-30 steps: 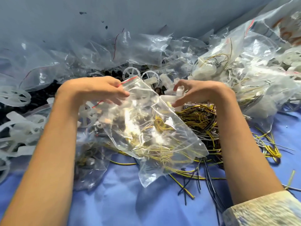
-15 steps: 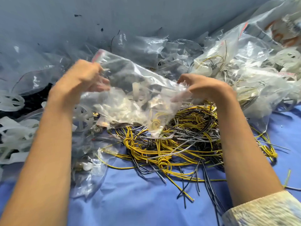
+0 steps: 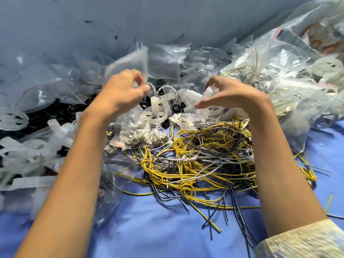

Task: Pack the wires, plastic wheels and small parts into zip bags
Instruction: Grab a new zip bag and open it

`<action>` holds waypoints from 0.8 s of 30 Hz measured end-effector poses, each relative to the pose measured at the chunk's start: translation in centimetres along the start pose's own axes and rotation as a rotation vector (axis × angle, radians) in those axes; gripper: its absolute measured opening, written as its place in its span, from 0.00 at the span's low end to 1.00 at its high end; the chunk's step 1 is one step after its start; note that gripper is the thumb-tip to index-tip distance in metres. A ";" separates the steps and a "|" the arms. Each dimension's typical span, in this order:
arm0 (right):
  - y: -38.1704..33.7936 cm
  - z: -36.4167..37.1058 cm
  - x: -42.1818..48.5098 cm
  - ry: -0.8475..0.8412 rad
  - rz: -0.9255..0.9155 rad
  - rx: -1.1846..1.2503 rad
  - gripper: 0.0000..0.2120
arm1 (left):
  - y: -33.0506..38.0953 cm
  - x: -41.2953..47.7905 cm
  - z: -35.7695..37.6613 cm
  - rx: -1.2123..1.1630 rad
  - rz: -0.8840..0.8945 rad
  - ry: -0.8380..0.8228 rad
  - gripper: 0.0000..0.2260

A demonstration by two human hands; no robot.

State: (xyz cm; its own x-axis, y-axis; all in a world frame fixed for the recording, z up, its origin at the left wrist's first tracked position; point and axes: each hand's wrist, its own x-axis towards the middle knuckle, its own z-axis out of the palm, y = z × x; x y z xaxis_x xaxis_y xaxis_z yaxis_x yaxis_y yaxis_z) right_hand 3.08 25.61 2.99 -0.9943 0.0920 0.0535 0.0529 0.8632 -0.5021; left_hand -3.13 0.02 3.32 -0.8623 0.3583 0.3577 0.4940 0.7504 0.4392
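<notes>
At right, filled bags (image 3: 279, 79) lying; wires (image 3: 204, 155), wheels (image 3: 158, 112) lying loose, much remaining. left hand (image 3: 123, 92) pinching zip bag (image 3: 128, 66); right hand (image 3: 230, 97) hovering half-curled, grip unclear.

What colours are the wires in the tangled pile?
Wire pile: mostly yellow, some black and white; head view.

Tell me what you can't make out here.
Head view:
Zip bag by the left hand: motion blur hides its contents and the grip.
Right hand: its curled fingers hide whether it holds any white parts.
Bag pile far right: cut off by the frame edge.
Small bagged parts: too small to identify.
</notes>
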 end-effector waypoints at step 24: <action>-6.0 -0.7 -2.6 -0.269 -0.482 0.597 0.23 | 2.6 -2.0 1.5 -0.505 0.076 -0.585 0.19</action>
State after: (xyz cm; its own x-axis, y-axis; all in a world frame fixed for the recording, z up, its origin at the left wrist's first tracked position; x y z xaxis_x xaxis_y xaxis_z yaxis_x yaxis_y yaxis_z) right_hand 5.44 20.53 6.50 -0.8873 -0.4102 0.2108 -0.3698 0.3599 -0.8566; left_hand -0.26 2.13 2.50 -0.6727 0.7393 -0.0298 0.4236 0.4178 0.8037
